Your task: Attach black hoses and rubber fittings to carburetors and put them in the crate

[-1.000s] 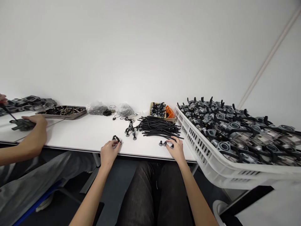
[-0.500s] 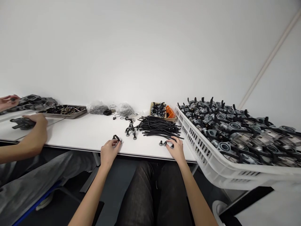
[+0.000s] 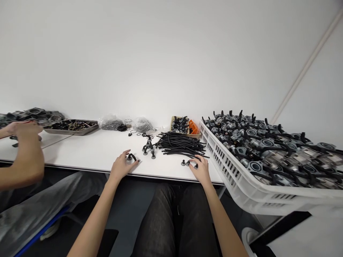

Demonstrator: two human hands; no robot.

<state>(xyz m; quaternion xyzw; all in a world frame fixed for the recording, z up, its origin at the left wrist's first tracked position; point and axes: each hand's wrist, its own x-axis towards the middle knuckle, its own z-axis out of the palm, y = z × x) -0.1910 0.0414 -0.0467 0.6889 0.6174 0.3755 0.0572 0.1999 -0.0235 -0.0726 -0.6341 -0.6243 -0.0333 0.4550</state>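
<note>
My left hand [image 3: 122,166] rests at the table's front edge, thumb and fingers spread around a short curved black hose piece [image 3: 132,156] with a round grey end, which stands on the white table. My right hand [image 3: 200,169] has its fingertips at small round black-and-grey parts [image 3: 188,163]; thumb and forefinger look closed on one of them. Another such part [image 3: 183,162] stands just left of that hand. Between my hands, several hose pieces with round ends [image 3: 149,146] are grouped. Behind my right hand lies a pile of black hoses [image 3: 180,144].
A white crate [image 3: 230,178] full of metal parts fills the right side. Behind the hoses stand a yellow bin [image 3: 173,123] and an orange tray [image 3: 193,127]. Plastic bags [image 3: 142,124] and a metal tray [image 3: 80,132] line the wall. At left, a co-worker's arm [image 3: 28,157] reaches over the table.
My left hand has opened from the curved hose piece and shifted slightly left. The right hand stays put. At left, the co-worker's hands have come together.
</note>
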